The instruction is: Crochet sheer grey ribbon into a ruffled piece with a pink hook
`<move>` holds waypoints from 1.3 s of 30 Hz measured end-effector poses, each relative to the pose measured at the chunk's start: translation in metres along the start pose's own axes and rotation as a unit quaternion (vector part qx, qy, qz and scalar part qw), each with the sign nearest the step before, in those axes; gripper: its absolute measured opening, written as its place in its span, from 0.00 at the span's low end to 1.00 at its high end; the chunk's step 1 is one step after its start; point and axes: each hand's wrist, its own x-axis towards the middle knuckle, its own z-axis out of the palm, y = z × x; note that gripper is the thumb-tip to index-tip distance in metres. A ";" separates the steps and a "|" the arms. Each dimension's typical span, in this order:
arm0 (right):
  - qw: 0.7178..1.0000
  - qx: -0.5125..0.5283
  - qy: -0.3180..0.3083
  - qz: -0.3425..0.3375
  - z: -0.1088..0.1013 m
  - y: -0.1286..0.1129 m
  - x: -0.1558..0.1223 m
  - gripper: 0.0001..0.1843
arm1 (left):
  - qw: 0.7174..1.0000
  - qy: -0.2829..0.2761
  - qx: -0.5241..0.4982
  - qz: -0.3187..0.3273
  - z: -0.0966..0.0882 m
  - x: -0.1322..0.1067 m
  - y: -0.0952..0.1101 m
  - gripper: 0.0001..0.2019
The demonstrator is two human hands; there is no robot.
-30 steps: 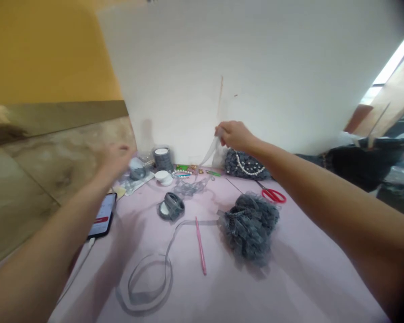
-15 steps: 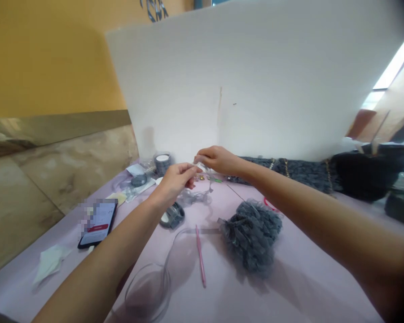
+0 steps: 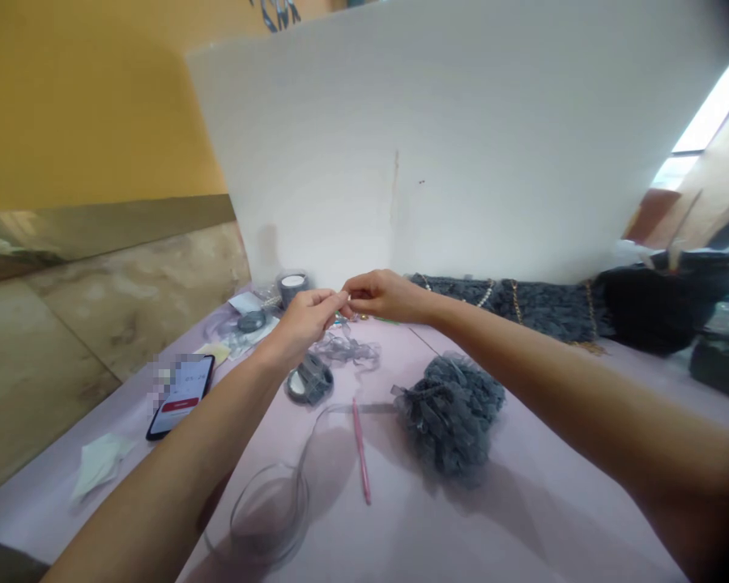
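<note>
My left hand (image 3: 307, 321) and my right hand (image 3: 384, 295) meet at the fingertips over the far part of the table. Both are closed in a pinch; whatever sits between the fingers is too small to make out. Just below them a crumpled length of sheer grey ribbon (image 3: 353, 351) lies on the cloth, near a ribbon spool (image 3: 309, 380). Closer to me rests a pink crochet hook (image 3: 360, 453). To its right is a ruffled dark grey ribbon piece (image 3: 453, 413), with a strand running left into loose loops (image 3: 304, 486).
A phone (image 3: 179, 405) lies left of my left forearm, with white paper (image 3: 100, 463) nearby. Another grey roll (image 3: 292, 285) stands at the back. Dark ruffled bags with chains (image 3: 547, 308) line the white board (image 3: 449, 138), and a black bag (image 3: 662, 300) is at right.
My hands have drawn together and moved slightly left and down. The grey ribbon strip that hung below my right hand no longer shows there. The view has shifted a little.
</note>
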 end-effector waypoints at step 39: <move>0.998 0.026 -0.037 0.047 0.017 -0.008 0.019 0.08 | 0.985 0.060 -0.145 0.079 -0.036 -0.026 0.040 0.11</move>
